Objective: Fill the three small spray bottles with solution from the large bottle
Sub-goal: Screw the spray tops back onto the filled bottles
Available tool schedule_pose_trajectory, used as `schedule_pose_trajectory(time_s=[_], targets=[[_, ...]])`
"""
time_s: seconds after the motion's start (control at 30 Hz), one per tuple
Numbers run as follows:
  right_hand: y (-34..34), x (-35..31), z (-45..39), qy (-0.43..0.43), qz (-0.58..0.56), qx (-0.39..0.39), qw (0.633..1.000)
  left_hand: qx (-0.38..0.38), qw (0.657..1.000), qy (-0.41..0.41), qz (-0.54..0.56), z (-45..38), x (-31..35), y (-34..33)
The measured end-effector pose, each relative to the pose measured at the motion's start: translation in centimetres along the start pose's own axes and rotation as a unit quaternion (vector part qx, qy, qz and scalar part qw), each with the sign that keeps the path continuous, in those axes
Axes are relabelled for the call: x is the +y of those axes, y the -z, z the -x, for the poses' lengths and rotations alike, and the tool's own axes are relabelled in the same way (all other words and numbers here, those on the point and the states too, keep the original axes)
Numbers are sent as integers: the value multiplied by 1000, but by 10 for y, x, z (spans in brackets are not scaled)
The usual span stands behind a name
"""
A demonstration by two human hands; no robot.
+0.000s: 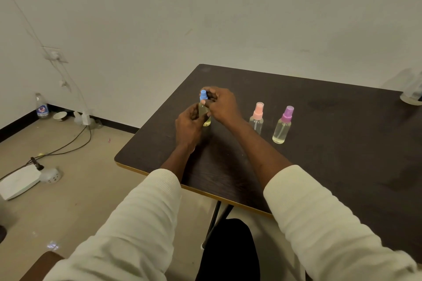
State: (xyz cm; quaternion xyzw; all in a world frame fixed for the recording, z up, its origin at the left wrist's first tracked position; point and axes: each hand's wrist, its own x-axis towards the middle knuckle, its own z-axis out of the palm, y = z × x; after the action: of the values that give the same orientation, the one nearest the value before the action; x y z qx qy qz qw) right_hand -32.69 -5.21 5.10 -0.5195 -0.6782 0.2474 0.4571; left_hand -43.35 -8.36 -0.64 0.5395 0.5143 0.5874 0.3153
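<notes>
A small clear spray bottle (206, 118) with yellowish liquid stands on the dark table (319, 121) near its left side. My left hand (188, 125) grips the bottle's body. My right hand (220, 104) pinches its blue spray cap (203, 94) from above. To the right stand a pink-capped spray bottle (257, 118) and a purple-capped spray bottle (283, 125), both upright and capped, with pale liquid visible in the purple one. A large container (412, 94) is only partly visible at the table's far right edge.
The table's front edge (194, 189) runs diagonally with a metal leg beneath. On the floor at left lie cables (68, 143), a white device (19, 181), a plastic bottle (41, 107) and a bowl (60, 116) by the wall.
</notes>
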Motion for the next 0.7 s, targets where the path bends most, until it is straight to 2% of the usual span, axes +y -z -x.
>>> schedule_pose_trajectory(time_s=[0.23, 0.33, 0.5, 0.7], targets=[[-10, 2, 5, -37, -25, 65, 997, -11, 1000, -9, -15, -1, -2, 0], [-11, 0, 4, -31, -20, 52, 998, 0, 1000, -1, -22, -1, -1, 1], [-4, -3, -1, -38, -15, -33, 999, -1, 1000, -8, -5, 1, 1, 0], [-7, 1, 4, -52, -26, 29, 998, 0, 1000, -8, -7, -1, -1, 1]])
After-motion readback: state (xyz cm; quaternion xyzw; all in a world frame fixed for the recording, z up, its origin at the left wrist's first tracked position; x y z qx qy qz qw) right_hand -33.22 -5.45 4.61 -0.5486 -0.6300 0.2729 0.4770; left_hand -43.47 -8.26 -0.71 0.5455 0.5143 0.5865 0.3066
